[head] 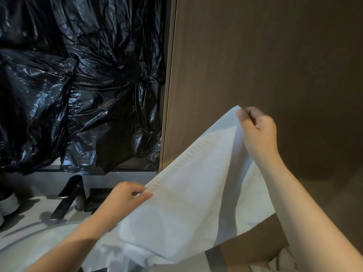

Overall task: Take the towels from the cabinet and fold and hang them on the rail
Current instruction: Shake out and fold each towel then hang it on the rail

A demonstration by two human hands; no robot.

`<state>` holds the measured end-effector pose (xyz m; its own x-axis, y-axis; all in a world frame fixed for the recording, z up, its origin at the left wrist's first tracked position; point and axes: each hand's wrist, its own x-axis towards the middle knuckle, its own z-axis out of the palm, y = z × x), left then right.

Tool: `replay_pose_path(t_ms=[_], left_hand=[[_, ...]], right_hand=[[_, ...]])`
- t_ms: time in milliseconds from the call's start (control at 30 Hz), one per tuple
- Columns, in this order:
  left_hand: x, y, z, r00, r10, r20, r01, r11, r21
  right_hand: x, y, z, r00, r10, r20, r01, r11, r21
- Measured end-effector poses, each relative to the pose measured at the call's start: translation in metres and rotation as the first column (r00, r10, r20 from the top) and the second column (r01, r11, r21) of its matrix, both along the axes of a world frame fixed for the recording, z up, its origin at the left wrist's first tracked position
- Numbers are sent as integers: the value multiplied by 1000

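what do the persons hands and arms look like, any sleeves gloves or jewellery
The left hand and right hand are both bare: no gloves, and no rings that I can make out. The left forearm and right forearm are uncovered as well, with no sleeve, watch or bracelet in view up to the frame's edge. The fingernails look short and plain.

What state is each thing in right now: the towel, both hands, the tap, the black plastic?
white towel: stretched between both hands, the rest hanging slack.
left hand: pinches the towel's lower corner.
right hand: pinches the upper corner, held higher.
black plastic: crumpled, covering the surface behind the tap.
tap: no water seen running.
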<state>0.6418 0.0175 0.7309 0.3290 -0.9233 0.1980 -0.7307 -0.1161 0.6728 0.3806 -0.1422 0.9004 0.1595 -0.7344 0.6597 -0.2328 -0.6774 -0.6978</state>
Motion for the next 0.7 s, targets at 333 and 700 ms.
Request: replay_pose_path(t_ms=[333,700], left_hand=[[27,-21,36,996,78,40,-73,991,-113],[44,-20,99,979,204,32,-184,933,-308]], right_hand=[[-18,-27,10,979,-155,130,143,985,99],[-38,-42,-8,922,-307,237,266,945,190]])
